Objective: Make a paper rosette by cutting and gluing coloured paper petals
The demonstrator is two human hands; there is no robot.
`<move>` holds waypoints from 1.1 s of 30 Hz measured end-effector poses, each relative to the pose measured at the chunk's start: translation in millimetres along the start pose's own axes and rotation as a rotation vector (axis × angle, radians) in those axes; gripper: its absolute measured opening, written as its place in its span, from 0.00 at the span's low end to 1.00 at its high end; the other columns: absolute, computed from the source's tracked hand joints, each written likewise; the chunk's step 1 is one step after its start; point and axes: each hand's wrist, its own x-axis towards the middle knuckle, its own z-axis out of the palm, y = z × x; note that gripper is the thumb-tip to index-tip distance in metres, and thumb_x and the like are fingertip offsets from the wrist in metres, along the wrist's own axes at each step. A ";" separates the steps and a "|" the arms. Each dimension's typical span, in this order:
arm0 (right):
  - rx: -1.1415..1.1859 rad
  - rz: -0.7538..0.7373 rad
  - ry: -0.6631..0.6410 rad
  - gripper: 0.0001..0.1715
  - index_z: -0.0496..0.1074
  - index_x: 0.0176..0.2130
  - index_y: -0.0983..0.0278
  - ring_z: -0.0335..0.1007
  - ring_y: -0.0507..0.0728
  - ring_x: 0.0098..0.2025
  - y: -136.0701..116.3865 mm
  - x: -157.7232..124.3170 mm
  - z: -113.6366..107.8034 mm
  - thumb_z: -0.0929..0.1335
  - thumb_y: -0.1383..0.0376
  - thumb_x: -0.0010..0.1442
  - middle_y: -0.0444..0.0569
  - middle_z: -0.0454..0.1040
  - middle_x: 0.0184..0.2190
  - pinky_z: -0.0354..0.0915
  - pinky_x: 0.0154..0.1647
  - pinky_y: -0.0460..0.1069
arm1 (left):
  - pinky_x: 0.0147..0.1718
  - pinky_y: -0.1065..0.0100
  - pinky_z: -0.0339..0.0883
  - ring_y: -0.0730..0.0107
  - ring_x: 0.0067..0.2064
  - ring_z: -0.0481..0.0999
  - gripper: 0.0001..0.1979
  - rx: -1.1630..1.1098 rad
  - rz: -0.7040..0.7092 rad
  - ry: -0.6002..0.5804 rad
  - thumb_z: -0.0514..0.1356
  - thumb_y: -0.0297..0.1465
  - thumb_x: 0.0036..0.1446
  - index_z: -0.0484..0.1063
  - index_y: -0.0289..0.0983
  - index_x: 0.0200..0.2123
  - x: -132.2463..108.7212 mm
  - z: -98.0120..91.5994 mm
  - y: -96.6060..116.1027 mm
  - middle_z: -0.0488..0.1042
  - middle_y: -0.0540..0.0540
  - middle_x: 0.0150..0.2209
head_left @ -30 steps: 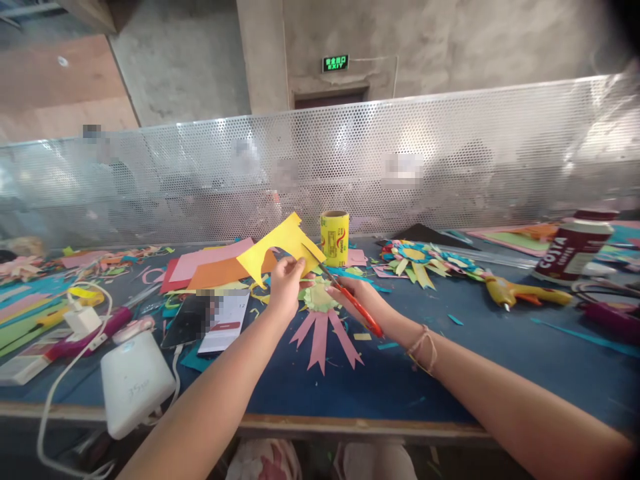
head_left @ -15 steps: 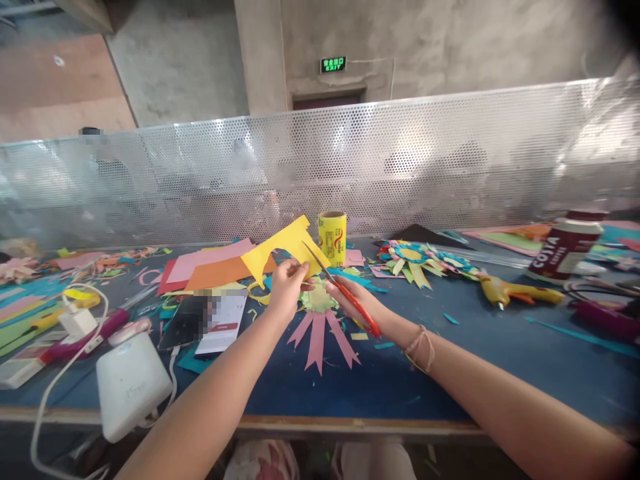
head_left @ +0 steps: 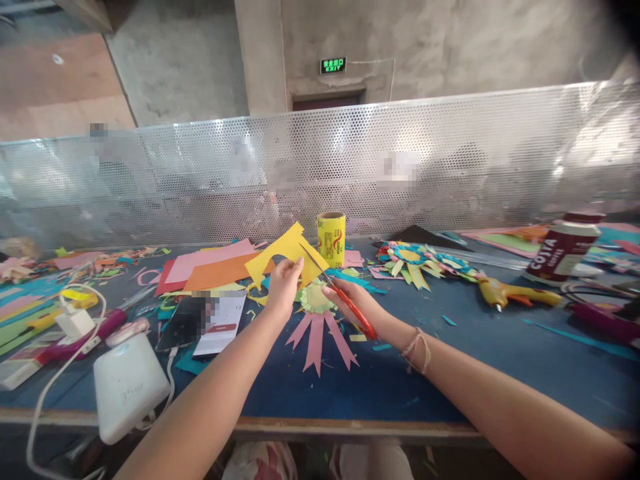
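Between the fingers of my left hand (head_left: 285,283) is a sheet of yellow paper (head_left: 273,252) with a rounded cut-out in its lower edge. My right hand (head_left: 353,303) is closed on red-handled scissors (head_left: 356,312), whose blades point up and left across the right part of the paper. Below and between the hands lies a paper rosette (head_left: 316,297) with a pale green ruffled top and pink ribbon tails (head_left: 315,347) spread toward me. A yellow tape roll (head_left: 331,239) stands upright just behind the paper.
Pink and orange sheets (head_left: 220,270), a phone (head_left: 187,320) and a white power bank (head_left: 131,387) lie left. At right are finished-looking rosettes (head_left: 410,257), a yellow glue gun (head_left: 517,293) and a brown Costa bottle (head_left: 565,250). A perforated metal screen (head_left: 200,180) borders the table's back.
The yellow paper has tilted slightly and dropped a little, with my left hand shifting along with it. The scissors have moved slightly left, still in my right hand.
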 end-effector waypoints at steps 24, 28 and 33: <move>0.065 0.003 0.006 0.25 0.60 0.26 0.63 0.53 0.50 0.24 -3.2 -2.8 0.7 0.60 0.45 0.56 0.41 0.57 0.21 0.53 0.26 0.47 | 0.25 0.73 0.62 0.72 0.26 0.69 0.15 0.138 0.089 -0.046 0.59 0.42 0.51 0.63 0.38 0.22 -0.8 -2.8 -3.9 0.67 0.50 0.23; 0.087 -0.023 0.014 0.24 0.59 0.26 0.63 0.53 0.50 0.24 -4.2 -4.5 0.9 0.60 0.45 0.57 0.41 0.57 0.20 0.54 0.25 0.47 | 0.24 0.73 0.61 0.73 0.26 0.69 0.15 0.108 0.091 -0.059 0.60 0.42 0.50 0.63 0.38 0.22 -0.4 -2.7 -4.9 0.68 0.50 0.24; 0.216 -0.015 -0.019 0.24 0.61 0.31 0.62 0.54 0.49 0.21 -4.5 -5.6 1.7 0.59 0.44 0.57 0.39 0.57 0.19 0.55 0.21 0.46 | 0.21 0.74 0.57 0.75 0.22 0.64 0.16 0.135 0.106 -0.080 0.60 0.42 0.49 0.62 0.38 0.21 -3.7 -0.5 -3.3 0.61 0.53 0.18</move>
